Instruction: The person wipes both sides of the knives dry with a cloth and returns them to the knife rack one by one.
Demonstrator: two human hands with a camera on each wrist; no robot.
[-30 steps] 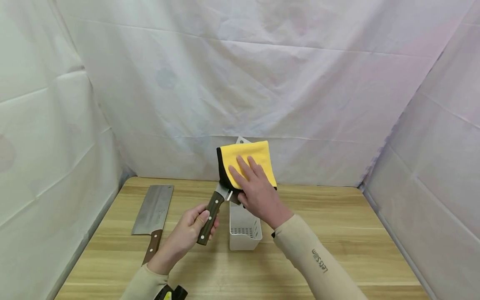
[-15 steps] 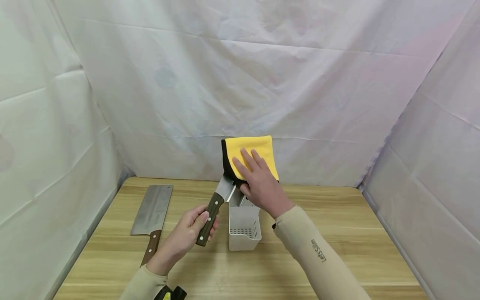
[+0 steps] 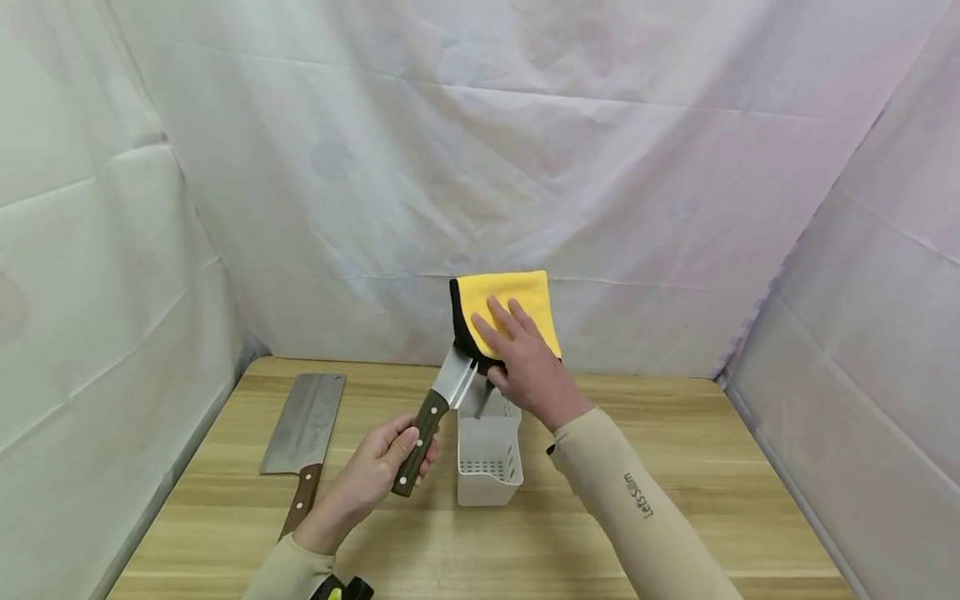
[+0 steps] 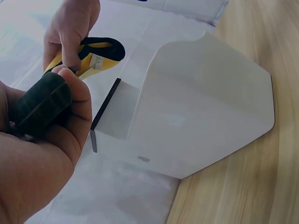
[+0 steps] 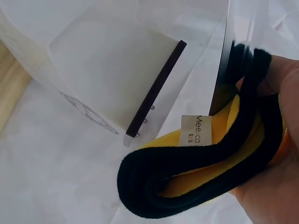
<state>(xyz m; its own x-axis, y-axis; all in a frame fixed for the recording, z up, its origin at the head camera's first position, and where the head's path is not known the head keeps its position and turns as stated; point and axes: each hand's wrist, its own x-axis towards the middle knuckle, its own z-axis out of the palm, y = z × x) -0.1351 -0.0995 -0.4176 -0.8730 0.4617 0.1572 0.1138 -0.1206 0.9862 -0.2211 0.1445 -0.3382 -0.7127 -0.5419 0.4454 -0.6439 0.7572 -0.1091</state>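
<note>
My left hand (image 3: 378,467) grips a kitchen knife by its dark riveted handle (image 3: 420,446), thumb along the near side. The blade (image 3: 453,373) slants up and away to the right, its upper part hidden under a folded yellow cloth (image 3: 502,287) with black edging. My right hand (image 3: 528,371) holds that cloth against the blade, fingers spread over its top and thumb underneath. In the right wrist view the cloth (image 5: 187,175) is doubled over, with a small white label (image 5: 196,129) showing. Below the knife stands a white knife holder (image 3: 487,492) with a perforated bottom.
A cleaver (image 3: 303,425) with a brown handle lies on the wooden table (image 3: 675,500) to the left, partly behind my left forearm. White sheeting (image 3: 480,167) encloses the table at the back and both sides. A dark bar (image 4: 106,103) shows beside the holder.
My right hand and the cloth have slid up and right along the blade, away from the handle. More bare blade now shows. My left hand has hardly moved.
</note>
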